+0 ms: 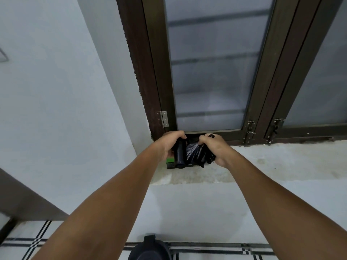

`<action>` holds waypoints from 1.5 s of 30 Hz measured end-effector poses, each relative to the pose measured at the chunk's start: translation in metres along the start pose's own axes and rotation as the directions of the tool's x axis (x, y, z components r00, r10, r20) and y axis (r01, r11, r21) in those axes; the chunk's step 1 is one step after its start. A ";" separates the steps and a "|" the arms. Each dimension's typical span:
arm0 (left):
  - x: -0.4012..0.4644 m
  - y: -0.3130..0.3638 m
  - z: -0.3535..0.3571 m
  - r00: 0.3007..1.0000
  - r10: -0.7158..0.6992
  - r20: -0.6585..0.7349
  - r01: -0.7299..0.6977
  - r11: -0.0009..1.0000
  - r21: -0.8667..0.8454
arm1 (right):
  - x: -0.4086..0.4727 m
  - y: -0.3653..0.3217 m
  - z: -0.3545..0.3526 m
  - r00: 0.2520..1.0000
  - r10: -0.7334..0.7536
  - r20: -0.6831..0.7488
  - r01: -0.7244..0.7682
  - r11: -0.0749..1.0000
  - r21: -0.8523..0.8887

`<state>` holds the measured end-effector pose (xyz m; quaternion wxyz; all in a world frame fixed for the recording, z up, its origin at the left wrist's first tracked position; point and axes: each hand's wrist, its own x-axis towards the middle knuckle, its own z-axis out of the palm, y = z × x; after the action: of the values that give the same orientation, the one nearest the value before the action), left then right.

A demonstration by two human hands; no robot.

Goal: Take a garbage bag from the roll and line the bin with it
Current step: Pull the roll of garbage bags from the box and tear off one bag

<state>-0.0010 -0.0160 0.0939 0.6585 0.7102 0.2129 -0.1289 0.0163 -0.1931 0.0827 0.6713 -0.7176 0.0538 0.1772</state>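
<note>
Against the pale wall, a dark-framed window with two frosted panes in view stands above a stained concrete sill, and both bare arms reach up to that sill. Down at the bottom edge, one black bin sits on the white tiled floor with dark stripes; only part of its rim and dark inside shows, and I cannot tell what it holds. On the sill, close to the window's lower left corner, one flat black box with a green end lies under the hands. The left hand is closed around one black garbage bag roll, which stands tilted with its lower end over the box front. Just beside it, the right hand is clenched on a crumpled black garbage bag, bunched between the two hands and touching the roll. One metal hinge and two slide bolts sit on the frame.
</note>
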 end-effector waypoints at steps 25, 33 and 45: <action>0.010 -0.004 -0.016 0.995 0.053 -0.086 -0.051 0.998 0.029 | 0.016 0.009 -0.004 0.987 0.067 -0.143 -0.048 0.990 0.131; 0.007 -0.008 -0.001 0.983 0.068 -0.168 -0.047 0.991 0.128 | 0.016 0.009 0.007 0.995 0.005 -0.103 0.003 0.997 0.075; -0.001 -0.004 0.016 0.963 0.231 -0.139 -0.167 0.915 0.367 | 0.003 0.012 0.001 0.958 0.261 0.116 -0.264 0.964 0.016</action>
<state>-0.0020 -0.0321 0.0893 0.5085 0.8433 0.1712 -0.0322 0.0157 -0.1927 0.0705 0.6550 -0.6824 0.1134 0.3040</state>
